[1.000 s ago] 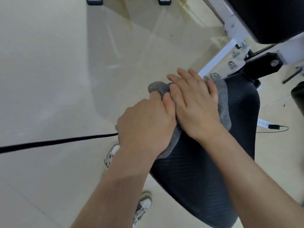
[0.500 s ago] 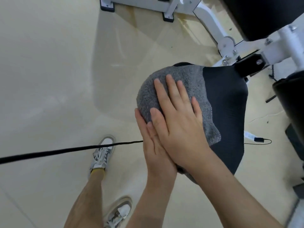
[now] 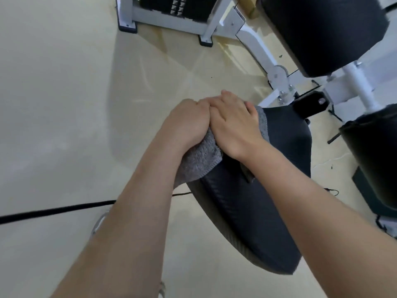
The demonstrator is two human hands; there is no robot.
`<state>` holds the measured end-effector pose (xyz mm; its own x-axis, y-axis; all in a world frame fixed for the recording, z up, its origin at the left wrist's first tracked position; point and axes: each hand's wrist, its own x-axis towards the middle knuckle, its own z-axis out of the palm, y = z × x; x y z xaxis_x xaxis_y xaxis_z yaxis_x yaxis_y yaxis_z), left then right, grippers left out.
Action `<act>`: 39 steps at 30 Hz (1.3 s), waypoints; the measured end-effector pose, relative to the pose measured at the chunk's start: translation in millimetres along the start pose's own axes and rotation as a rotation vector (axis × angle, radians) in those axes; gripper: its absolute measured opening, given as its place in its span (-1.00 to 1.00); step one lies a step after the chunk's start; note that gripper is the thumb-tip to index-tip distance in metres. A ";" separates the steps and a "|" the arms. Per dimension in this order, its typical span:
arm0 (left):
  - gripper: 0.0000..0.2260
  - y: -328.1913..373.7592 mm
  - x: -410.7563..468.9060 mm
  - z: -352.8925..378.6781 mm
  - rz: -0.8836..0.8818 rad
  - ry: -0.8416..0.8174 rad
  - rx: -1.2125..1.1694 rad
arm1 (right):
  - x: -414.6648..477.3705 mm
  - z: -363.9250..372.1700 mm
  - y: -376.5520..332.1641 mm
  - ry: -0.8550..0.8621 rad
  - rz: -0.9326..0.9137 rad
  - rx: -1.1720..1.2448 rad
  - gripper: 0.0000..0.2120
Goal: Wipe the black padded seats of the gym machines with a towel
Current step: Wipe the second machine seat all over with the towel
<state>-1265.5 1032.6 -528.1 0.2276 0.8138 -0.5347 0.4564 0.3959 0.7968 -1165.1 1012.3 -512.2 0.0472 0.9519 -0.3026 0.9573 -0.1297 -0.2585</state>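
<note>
Head view shows wiping under way on one seat (image 3: 247, 211). The left hand (image 3: 187, 123) and right hand (image 3: 234, 127) press side by side on the grey towel (image 3: 199, 160) at its narrow far end. The left grip is curled into the cloth, while the right lies palm-down with its fingertips hidden over the edge, so I cannot tell if it clutches. Likely still to do are the broad, black, woven-textured stretch nearer than the grip, the far pad (image 3: 322, 29) beyond it and the side pad (image 3: 371, 160) to its right.
</note>
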 end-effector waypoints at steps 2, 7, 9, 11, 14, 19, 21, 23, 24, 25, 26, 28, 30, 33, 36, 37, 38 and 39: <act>-0.66 5.8 13.9 -4.4 -0.062 -0.103 0.023 | 18.1 -6.8 -2.1 -0.044 0.030 -0.063 -0.59; -0.64 3.9 31.9 -6.9 -0.054 -0.282 0.100 | 43.8 -20.0 7.4 -0.107 0.050 0.036 -0.61; -0.65 10.6 38.1 -2.7 0.019 -0.315 0.259 | 48.2 -24.9 19.7 -0.085 0.035 0.061 -0.59; -0.66 22.0 50.4 3.2 0.087 -0.300 0.385 | 49.4 -31.0 42.4 -0.088 0.051 0.029 -0.60; -0.68 41.1 62.7 26.4 0.215 -0.280 0.549 | 42.8 -37.8 82.4 -0.079 0.060 -0.061 -0.49; -0.72 76.3 76.2 69.1 0.349 -0.302 0.661 | 44.8 -39.8 120.7 0.103 0.108 0.039 -0.47; -0.71 81.3 82.9 79.2 0.409 -0.301 0.719 | 47.2 -41.4 131.3 0.134 0.103 0.059 -0.52; -0.73 83.7 85.9 87.0 0.474 -0.270 0.770 | 51.6 -41.2 142.0 0.148 0.099 0.099 -0.59; -0.73 85.1 85.9 91.1 0.500 -0.242 0.788 | 53.8 -41.0 147.5 0.160 0.105 0.111 -0.62; -0.73 86.7 85.2 95.5 0.520 -0.215 0.799 | 55.0 -41.2 153.3 0.168 0.114 0.117 -0.63; -0.73 88.6 83.9 99.7 0.536 -0.194 0.807 | 54.6 -41.0 160.5 0.177 0.128 0.117 -0.62; -0.74 92.8 84.0 109.6 0.580 -0.175 0.793 | 48.7 -41.5 176.7 0.204 0.134 0.128 -0.63; -0.70 98.3 84.4 124.2 0.649 -0.202 0.763 | 38.8 -41.5 193.6 0.236 0.126 0.198 -0.68; -0.64 103.5 87.3 146.8 0.770 -0.241 0.821 | 25.3 -38.5 210.4 0.261 0.197 0.257 -0.63; -0.61 106.8 88.6 164.9 0.874 -0.270 0.954 | 7.1 -34.0 219.5 0.296 0.316 0.364 -0.60; -0.60 106.6 87.8 171.1 0.936 -0.272 1.006 | -0.9 -31.3 221.8 0.308 0.369 0.427 -0.61; -0.59 105.8 86.1 176.6 0.994 -0.282 1.050 | -10.0 -28.6 223.2 0.309 0.417 0.485 -0.63; -0.57 105.3 83.1 181.4 1.037 -0.310 1.081 | -19.9 -26.0 223.2 0.306 0.449 0.526 -0.66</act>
<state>-1042.5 1064.7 -539.6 0.9340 0.3556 -0.0344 0.3457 -0.8754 0.3380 -945.0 971.6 -540.0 0.5514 0.8008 -0.2339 0.5684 -0.5658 -0.5973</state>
